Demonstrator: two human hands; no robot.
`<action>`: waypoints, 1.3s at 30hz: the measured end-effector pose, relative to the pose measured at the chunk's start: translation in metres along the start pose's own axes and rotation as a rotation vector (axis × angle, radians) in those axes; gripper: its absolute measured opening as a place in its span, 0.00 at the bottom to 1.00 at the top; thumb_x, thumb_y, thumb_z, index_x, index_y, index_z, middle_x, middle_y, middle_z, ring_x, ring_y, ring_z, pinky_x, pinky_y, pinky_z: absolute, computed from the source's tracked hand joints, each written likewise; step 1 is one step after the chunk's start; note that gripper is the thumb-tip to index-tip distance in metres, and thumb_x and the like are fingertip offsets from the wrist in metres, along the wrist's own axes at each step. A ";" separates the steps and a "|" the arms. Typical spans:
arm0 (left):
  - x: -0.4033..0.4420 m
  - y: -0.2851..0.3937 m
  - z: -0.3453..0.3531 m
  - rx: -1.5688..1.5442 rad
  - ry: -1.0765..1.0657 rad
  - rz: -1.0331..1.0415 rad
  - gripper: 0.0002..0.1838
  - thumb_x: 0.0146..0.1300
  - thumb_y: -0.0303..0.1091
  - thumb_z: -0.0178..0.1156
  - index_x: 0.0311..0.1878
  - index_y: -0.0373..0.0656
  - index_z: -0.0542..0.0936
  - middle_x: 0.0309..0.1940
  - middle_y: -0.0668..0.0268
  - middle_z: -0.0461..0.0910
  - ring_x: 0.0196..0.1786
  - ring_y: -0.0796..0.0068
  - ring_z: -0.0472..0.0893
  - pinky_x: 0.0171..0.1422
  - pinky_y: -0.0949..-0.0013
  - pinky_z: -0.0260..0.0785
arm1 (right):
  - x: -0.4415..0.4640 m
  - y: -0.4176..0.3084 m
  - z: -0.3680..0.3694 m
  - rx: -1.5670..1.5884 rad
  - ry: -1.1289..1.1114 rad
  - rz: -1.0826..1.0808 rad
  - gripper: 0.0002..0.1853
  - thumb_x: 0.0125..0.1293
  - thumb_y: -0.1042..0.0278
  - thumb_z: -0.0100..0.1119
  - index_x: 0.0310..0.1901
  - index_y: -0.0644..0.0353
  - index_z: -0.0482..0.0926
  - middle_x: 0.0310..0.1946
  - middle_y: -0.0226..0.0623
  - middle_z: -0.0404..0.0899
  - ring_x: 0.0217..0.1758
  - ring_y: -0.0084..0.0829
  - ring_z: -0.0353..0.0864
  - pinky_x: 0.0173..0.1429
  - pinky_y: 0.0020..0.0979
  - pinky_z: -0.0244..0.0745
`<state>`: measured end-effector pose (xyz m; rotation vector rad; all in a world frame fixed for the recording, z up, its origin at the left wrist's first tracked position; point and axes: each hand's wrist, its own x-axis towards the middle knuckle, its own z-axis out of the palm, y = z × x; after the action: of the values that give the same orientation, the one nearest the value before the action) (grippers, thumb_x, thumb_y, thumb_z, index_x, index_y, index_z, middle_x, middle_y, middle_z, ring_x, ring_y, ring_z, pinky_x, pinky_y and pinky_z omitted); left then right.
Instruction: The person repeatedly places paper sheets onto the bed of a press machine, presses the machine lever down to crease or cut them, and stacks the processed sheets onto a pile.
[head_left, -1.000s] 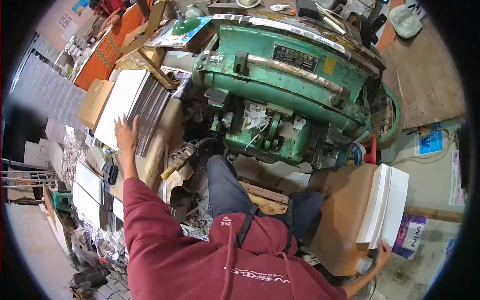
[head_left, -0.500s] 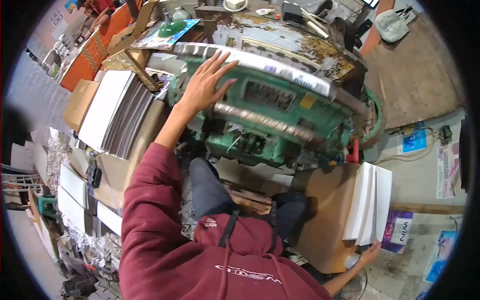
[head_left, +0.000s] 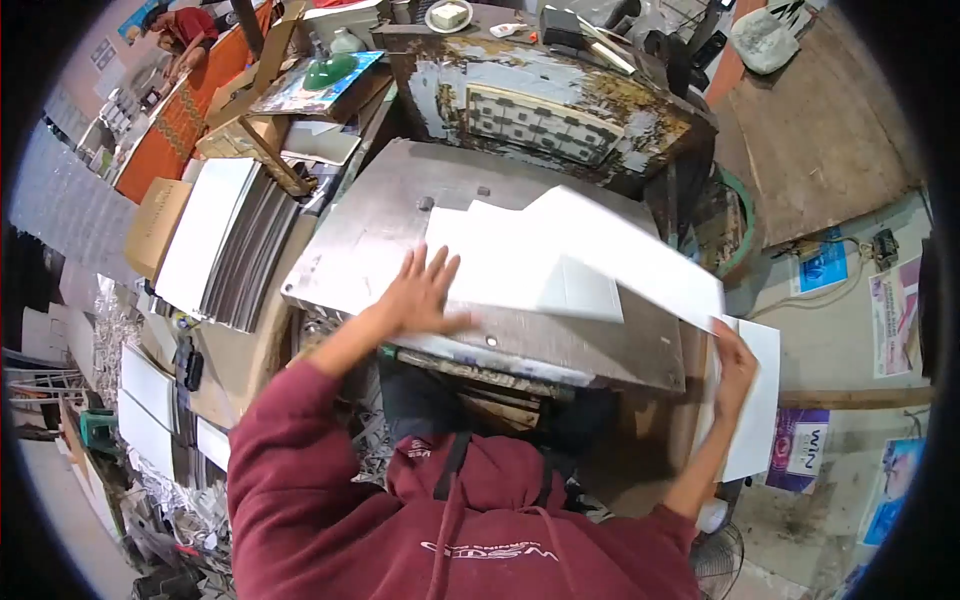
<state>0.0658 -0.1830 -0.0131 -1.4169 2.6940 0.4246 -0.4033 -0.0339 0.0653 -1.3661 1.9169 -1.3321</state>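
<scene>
My left hand (head_left: pixel 420 295) has its fingers spread at the left edge of a white cut sheet (head_left: pixel 500 255), which has a stepped outline. That sheet lies on the flat metal plate (head_left: pixel 360 220) of a press. My right hand (head_left: pixel 735 365) pinches the near right corner of a plain white sheet (head_left: pixel 640 250). This second sheet slants over the plate and partly overlaps the cut one. Below my right hand stands a stack of white sheets (head_left: pixel 752 420) on a brown board.
Behind the plate rises the press's worn upright face (head_left: pixel 545 120) with a patterned panel. A thick stack of sheets (head_left: pixel 205 235) is at my left. The green flywheel rim (head_left: pixel 745 225) is at the right. Another person (head_left: pixel 185 35) bends over at the far left.
The press plate has swung down from its raised position, showing its top instead of its green underside. My right hand has lifted a sheet from the stack; my left hand has come lower.
</scene>
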 end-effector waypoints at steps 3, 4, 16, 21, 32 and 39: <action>-0.078 0.025 0.001 0.114 0.135 0.116 0.48 0.64 0.65 0.50 0.73 0.32 0.57 0.72 0.39 0.58 0.76 0.39 0.55 0.78 0.44 0.48 | 0.029 0.043 0.072 0.087 -0.291 0.145 0.17 0.71 0.60 0.60 0.48 0.67 0.84 0.47 0.37 0.84 0.52 0.26 0.81 0.61 0.28 0.72; -0.096 0.024 0.005 0.162 0.163 0.128 0.41 0.67 0.56 0.52 0.72 0.33 0.60 0.70 0.41 0.61 0.75 0.40 0.58 0.76 0.44 0.52 | 0.034 0.036 0.095 0.019 -0.361 0.227 0.16 0.71 0.60 0.60 0.48 0.67 0.84 0.47 0.36 0.84 0.51 0.25 0.81 0.59 0.28 0.73; -0.250 -0.093 -0.139 0.682 0.793 -0.815 0.33 0.59 0.17 0.46 0.70 0.47 0.68 0.68 0.54 0.69 0.73 0.56 0.66 0.72 0.55 0.63 | 0.105 -0.010 0.124 -0.455 -0.159 -0.236 0.38 0.61 0.56 0.71 0.69 0.59 0.67 0.64 0.45 0.73 0.61 0.41 0.76 0.61 0.36 0.74; -0.259 -0.244 -0.050 0.592 0.812 -0.955 0.39 0.59 0.17 0.44 0.76 0.55 0.60 0.71 0.46 0.62 0.74 0.44 0.60 0.76 0.51 0.57 | 0.070 -0.006 0.049 -0.415 0.242 -0.217 0.31 0.65 0.61 0.66 0.67 0.61 0.69 0.64 0.46 0.71 0.65 0.46 0.72 0.69 0.40 0.66; -0.256 -0.367 0.040 0.228 0.755 -0.920 0.35 0.66 0.33 0.51 0.77 0.55 0.57 0.74 0.45 0.56 0.77 0.42 0.54 0.77 0.43 0.51 | -0.148 0.140 -0.163 -1.379 0.188 0.799 0.43 0.49 0.37 0.72 0.53 0.69 0.73 0.53 0.60 0.74 0.59 0.57 0.73 0.62 0.53 0.68; -0.215 -0.317 0.018 0.321 0.640 -1.187 0.47 0.64 0.70 0.49 0.78 0.50 0.54 0.77 0.48 0.52 0.79 0.47 0.50 0.75 0.32 0.45 | -0.187 0.153 -0.170 -1.012 0.365 0.186 0.12 0.55 0.74 0.70 0.39 0.68 0.79 0.34 0.46 0.81 0.36 0.42 0.79 0.46 0.39 0.75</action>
<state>0.4470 -0.1769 -0.0572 -2.8968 1.5077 -0.5928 -0.5285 0.2171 -0.0264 -1.3068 3.1011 -0.4961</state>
